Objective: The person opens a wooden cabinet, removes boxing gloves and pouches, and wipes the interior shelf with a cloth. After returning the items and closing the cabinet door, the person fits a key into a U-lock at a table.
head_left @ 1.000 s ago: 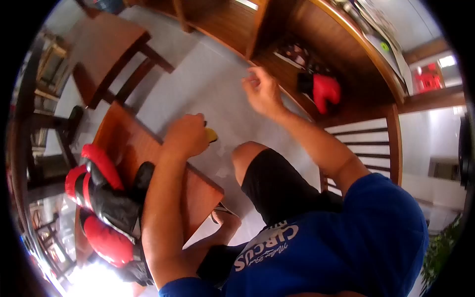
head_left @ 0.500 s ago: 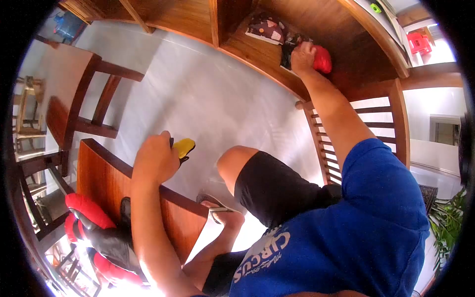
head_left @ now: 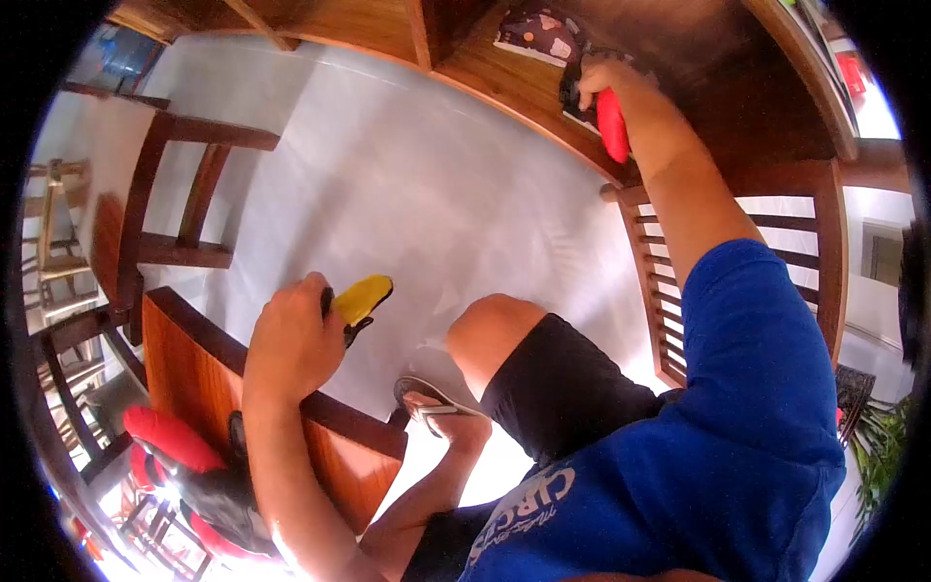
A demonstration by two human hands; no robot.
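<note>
L fingers (head_left: 315, 282) grip yellow pc (head_left: 363, 298), jutting out; R fingers (head_left: 586, 95) at red pc (head_left: 611, 128)

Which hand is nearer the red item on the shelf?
Right: the right hand is at the red item on the shelf; the left hand is well away from it, holding a yellow item.

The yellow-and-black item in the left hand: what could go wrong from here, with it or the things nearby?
1. The yellow-and-black item juts from the left hand with floor behind it; a loosened grip might drop it.
2. The red item under the right hand lies near the front edge of the wooden shelf; a careless pull could tip it off.
3. The left forearm appears close to the boxing gloves and might nudge them.
</note>
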